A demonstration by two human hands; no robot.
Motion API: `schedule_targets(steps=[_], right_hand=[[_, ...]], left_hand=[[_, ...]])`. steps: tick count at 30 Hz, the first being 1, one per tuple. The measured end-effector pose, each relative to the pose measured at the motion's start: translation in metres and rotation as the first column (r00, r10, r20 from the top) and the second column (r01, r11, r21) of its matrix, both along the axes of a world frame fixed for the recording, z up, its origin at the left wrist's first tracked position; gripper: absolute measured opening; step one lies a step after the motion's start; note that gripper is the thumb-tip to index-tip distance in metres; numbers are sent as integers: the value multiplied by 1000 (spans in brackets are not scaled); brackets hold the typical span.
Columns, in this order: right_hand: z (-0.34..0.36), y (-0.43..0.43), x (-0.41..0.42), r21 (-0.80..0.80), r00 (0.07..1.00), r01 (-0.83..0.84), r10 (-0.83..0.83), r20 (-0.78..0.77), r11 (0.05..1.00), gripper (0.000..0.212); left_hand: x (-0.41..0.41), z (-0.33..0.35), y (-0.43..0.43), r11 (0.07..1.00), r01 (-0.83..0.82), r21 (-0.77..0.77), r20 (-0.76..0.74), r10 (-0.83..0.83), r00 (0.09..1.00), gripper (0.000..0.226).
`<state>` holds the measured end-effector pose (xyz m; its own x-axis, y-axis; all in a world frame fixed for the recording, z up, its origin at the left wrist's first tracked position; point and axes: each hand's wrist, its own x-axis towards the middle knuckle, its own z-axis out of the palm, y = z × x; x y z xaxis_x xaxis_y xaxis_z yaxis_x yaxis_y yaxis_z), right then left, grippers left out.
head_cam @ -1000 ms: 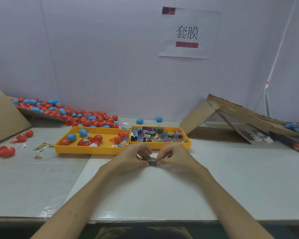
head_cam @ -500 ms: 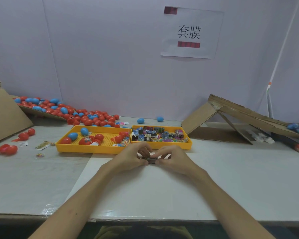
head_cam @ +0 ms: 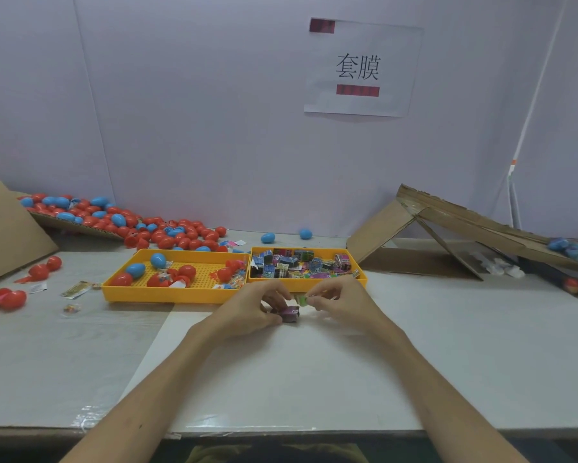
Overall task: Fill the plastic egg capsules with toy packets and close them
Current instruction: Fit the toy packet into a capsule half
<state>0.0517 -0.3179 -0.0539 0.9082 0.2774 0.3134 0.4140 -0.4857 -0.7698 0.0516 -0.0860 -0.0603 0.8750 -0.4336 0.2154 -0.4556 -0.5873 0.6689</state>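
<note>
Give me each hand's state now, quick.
Left hand: grips a purple toy packet.
Right hand: pinches a small green piece.

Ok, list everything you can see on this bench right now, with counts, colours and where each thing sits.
egg capsules: many, red and blue, heaped back left
loose blue eggs: two, blue, near the back wall
loose red eggs: a few, red, far left of the table
left tray: one, yellow, centre; holds a few red and blue eggs
right tray: one, yellow, beside it
toy packets: many, multicoloured, in the right tray
cardboard lean-to: one, brown, back right
paper sign: one, white, on the wall
purple packet: one, purple, in front of the trays
green piece: one, green, just above it
left hand: grips the purple packet
right hand: pinches the green piece
</note>
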Motion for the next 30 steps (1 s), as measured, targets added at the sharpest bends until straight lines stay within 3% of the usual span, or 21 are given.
schedule_targets(steps=[5, 9, 12, 15, 18, 22, 24, 27, 30], right_hand=[[1, 4, 0, 23, 999, 13, -13, 29, 1000, 12], [2, 2, 1, 52, 999, 22, -23, 32, 998, 9], [2, 1, 2, 67, 998, 29, -32, 45, 997, 9], [3, 0, 1, 73, 998, 35, -39, 52, 997, 12], [3, 0, 1, 73, 997, 44, -48, 55, 996, 14], [3, 0, 2, 71, 997, 57, -60, 51, 996, 17], [3, -1, 2, 75, 997, 65, -68, 44, 995, 17], [4, 0, 1, 85, 996, 74, -77, 36, 994, 15], [5, -1, 1, 95, 996, 78, -81, 32, 992, 12]], left_hand=[[-1, 3, 1, 991, -29, -131, 20, 32, 999, 21], [-3, 10, 5, 969, -93, -229, 225, 145, 963, 30], [0, 17, 17, 924, -222, -313, 356, 331, 874, 30], [7, 22, 35, 830, -449, -329, 425, 556, 715, 16], [15, 22, 61, 620, -746, -244, 354, 773, 527, 31], [20, 18, 106, 389, -907, -160, 220, 910, 351, 45], [28, 19, 121, 372, -925, -74, 179, 918, 354, 50], [45, 21, 131, 424, -901, 96, 149, 888, 434, 51], [57, 17, 140, 407, -876, 260, 186, 869, 459, 46]])
